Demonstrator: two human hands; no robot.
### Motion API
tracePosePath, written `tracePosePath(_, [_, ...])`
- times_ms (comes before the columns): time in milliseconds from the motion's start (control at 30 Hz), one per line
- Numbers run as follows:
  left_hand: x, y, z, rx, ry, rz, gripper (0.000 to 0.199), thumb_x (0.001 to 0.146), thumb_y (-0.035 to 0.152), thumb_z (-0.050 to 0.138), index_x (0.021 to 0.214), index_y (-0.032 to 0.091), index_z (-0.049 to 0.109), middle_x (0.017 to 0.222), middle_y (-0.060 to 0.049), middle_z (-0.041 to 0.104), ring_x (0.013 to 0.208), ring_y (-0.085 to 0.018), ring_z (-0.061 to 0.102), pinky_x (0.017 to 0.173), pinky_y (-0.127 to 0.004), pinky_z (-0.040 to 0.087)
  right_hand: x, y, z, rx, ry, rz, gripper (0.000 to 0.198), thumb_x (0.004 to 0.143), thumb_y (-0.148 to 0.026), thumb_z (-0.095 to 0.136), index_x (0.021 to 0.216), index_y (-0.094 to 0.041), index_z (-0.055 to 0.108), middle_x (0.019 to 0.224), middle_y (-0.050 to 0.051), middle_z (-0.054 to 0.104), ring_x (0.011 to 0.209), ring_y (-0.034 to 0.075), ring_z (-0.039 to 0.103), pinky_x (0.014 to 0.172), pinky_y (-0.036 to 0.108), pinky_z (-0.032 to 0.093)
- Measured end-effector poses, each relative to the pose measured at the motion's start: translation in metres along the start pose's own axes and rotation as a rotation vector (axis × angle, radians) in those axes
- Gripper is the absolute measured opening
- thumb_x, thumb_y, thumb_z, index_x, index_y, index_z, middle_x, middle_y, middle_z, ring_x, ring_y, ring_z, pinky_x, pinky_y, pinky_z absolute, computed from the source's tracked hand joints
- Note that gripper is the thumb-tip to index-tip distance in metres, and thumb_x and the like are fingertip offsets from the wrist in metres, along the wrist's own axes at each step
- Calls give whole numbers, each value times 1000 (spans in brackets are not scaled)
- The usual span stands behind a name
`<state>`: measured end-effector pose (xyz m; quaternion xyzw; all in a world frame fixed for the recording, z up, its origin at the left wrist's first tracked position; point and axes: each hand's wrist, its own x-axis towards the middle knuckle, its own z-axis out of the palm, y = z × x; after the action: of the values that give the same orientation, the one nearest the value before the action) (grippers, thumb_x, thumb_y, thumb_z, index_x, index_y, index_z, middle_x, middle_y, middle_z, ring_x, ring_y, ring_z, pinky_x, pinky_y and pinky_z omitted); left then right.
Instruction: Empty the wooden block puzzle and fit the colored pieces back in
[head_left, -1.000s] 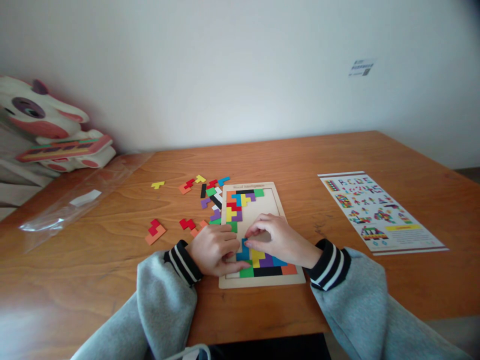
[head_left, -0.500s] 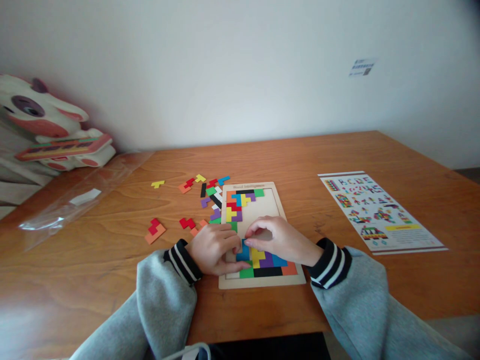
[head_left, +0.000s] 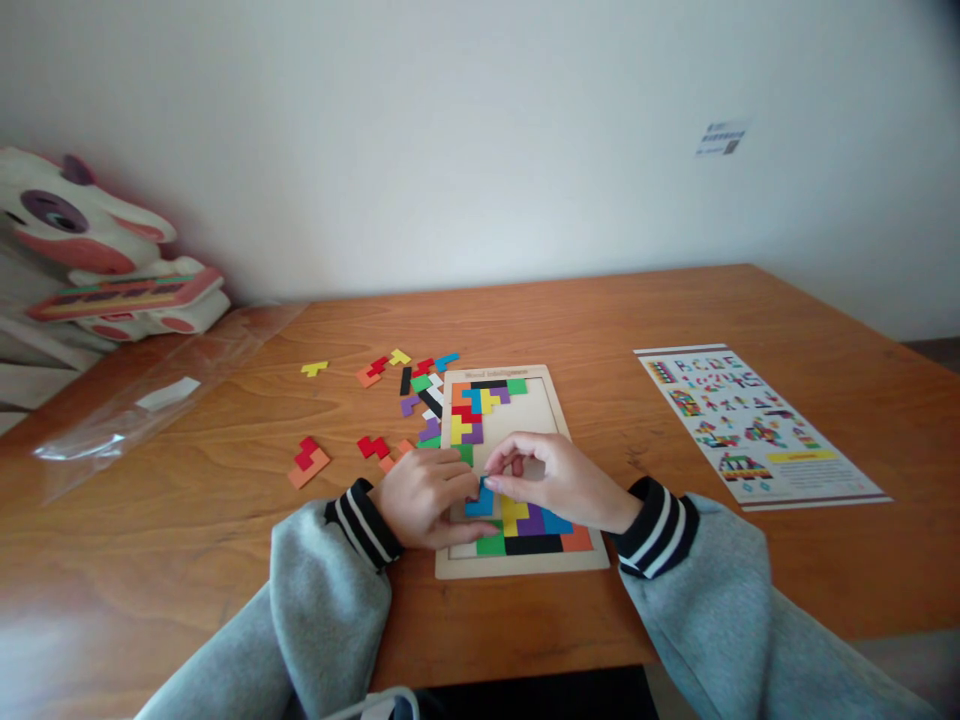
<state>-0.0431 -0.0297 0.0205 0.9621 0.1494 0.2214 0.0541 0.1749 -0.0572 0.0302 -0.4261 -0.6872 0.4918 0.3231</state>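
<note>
A wooden puzzle board (head_left: 517,568) lies before me, partly filled with coloured block-shaped pieces along its top, left side and bottom. My right hand (head_left: 559,470) reaches over its middle and pinches the upper end of a blue puzzle piece (head_left: 478,505), low on the board's left side. On the other side of that piece is my left hand (head_left: 427,497), thumb stretched along the board and fingers bent, the fingertips close to the blue edge. Yellow (head_left: 513,515), purple and green (head_left: 491,545) pieces lie around it. My left hand hides part of the board's left edge.
Loose puzzle pieces (head_left: 426,400) are scattered left of the board, with a red and orange pair (head_left: 309,462) nearer me. A printed pattern sheet (head_left: 757,430) lies at right. Far left are a clear plastic bag (head_left: 112,430) and a cow-shaped toy keyboard (head_left: 127,295).
The blue piece has shifted slightly left and shows more of its shape between my hands. My right fingers have moved a little left with it; my left hand is nearly still.
</note>
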Motion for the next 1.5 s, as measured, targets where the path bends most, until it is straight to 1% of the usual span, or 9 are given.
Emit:
tracePosePath(133, [1,2,0,-8,47,-2,29,94,37,54,72,19,53,60,0,54,57,-15,50,52,-29,35,-1,-4,-3,14,29,1,19,83,-36,71,89,-18,69,85,1,69,73,12,58,69,26,49])
tracePosePath(267, [3,4,-2,-53,76,-39,24,94,25,51,70,19,51,56,1,50,53,-14,47,51,-29,33,-1,-5,-8,41,22,30,29,83,-45,70,92,-17,69,84,3,70,69,12,56,63,25,47])
tracePosePath(433, [4,5,-3,-4,132,-98,29,93,23,50,65,20,47,53,2,47,52,-14,44,49,-30,30,0,-2,-18,-107,37,5,31,88,-47,64,93,-18,72,83,3,70,70,13,57,63,26,46])
tracePosePath(600, [2,4,-1,68,135,-39,32,92,22,52,61,21,45,54,2,48,52,-14,43,49,-32,29,0,7,-23,-249,-22,-23,23,86,-40,68,90,-18,72,77,2,69,63,12,56,58,25,45])
tracePosePath(767, [2,4,0,42,95,44,31,90,23,52,61,21,46,55,1,50,52,-15,44,49,-32,31,-2,11,-21,-422,-120,-161,32,76,-43,79,92,-16,71,83,3,68,73,15,60,69,28,47])
tracePosePath(1033, [4,5,-1,35,84,64,29,89,23,52,60,21,48,54,1,50,51,-15,44,48,-32,29,-2,10,-21,-509,-198,-195,42,70,-53,81,88,-18,68,87,3,68,79,17,61,77,32,44])
tracePosePath(1200, [3,4,1,29,72,70,30,89,22,53,59,20,46,54,1,50,51,-14,45,49,-31,31,-3,10,-20,-506,-194,-151,41,68,-50,84,88,-18,68,86,2,68,79,17,61,79,33,44])
tracePosePath(1333, [3,4,1,29,64,66,31,90,22,52,59,20,46,54,1,50,51,-14,45,49,-31,32,-2,8,-20,-472,-230,-133,33,69,-44,85,83,-18,70,87,2,69,85,18,62,85,34,42])
tracePosePath(1500, [3,4,0,28,59,72,31,90,23,51,60,20,46,54,1,50,51,-14,45,49,-32,30,-1,5,-20,-305,-162,-63,23,81,-38,75,80,-16,68,80,2,65,70,13,57,66,27,45])
